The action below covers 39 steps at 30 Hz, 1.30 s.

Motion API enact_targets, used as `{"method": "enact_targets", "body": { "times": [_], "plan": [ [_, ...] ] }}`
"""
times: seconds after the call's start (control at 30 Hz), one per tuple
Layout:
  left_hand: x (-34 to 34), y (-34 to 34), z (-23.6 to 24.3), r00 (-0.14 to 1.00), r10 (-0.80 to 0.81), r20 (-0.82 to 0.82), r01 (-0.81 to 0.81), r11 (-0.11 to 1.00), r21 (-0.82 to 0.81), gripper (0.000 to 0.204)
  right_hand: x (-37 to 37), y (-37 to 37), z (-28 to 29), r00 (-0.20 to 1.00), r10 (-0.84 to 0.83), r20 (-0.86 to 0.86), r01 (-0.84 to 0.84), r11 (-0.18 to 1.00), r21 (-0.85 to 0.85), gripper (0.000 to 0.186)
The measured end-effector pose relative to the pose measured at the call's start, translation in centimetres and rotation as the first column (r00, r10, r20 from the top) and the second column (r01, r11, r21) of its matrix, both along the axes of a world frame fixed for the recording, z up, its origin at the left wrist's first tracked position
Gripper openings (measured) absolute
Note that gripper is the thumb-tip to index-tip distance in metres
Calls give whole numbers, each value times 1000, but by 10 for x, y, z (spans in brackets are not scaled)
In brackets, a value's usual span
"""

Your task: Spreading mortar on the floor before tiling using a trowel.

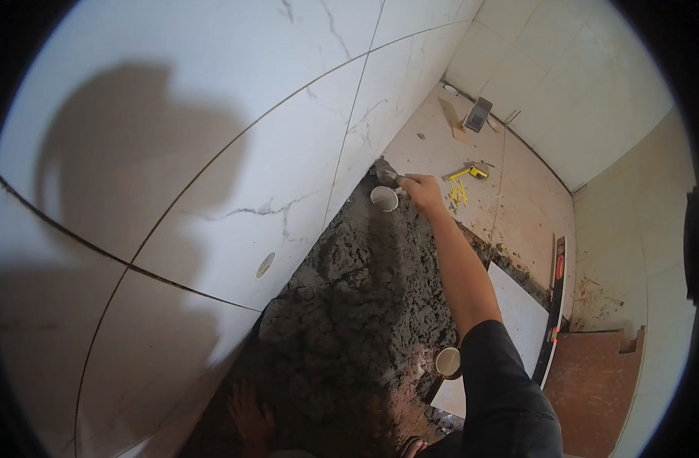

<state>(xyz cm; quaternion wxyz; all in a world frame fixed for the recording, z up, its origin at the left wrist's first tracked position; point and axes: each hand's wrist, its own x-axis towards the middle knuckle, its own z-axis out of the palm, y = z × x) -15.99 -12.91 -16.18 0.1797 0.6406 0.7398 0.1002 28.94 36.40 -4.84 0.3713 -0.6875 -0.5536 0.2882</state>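
Now gripping trowel (386, 175) at handle end with right hand (423, 192), toward one o'clock; probably light, stiff, best held there. Toward seven o'clock, cannot tell grip of left hand (250, 416).

The mortar (342, 267) lies right of the tiled wall (288, 153), a pipe (384, 200) in its far end; right of the mortar, a tile (517, 313), then a level (555, 313); beyond, a tape measure (478, 173) beside small strips (458, 191).

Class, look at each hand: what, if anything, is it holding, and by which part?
The right hand grips a trowel by its handle end. The left hand, in shadow, appears to hold nothing.
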Motion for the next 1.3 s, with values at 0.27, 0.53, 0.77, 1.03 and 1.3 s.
{"method": "enact_targets", "body": {
  "times": [0.27,0.53,0.77,1.03,1.3],
  "plan": [
    [-5,0,5,1000,8,-8,-8,1000,-22,69,-4,-10,19,908,215,361,-194,977,-93,33],
    [7,7,-1,1000,-9,-9,9,999,-41,71,-6,0,-18,999,-29,34,38,953,-300,36],
    [-4,-8,3,998,-25,-58,28,999,41,71,-37,-46,15,981,80,-174,-128,951,-283,34],
    [-7,-7,10,998,22,-55,-22,1000,4,66,-45,-108,22,960,251,-124,-276,923,-268,35],
    [7,1,3,998,-34,-55,36,998,44,67,33,-111,5,915,-268,-302,163,929,-332,34]
  ]
}}
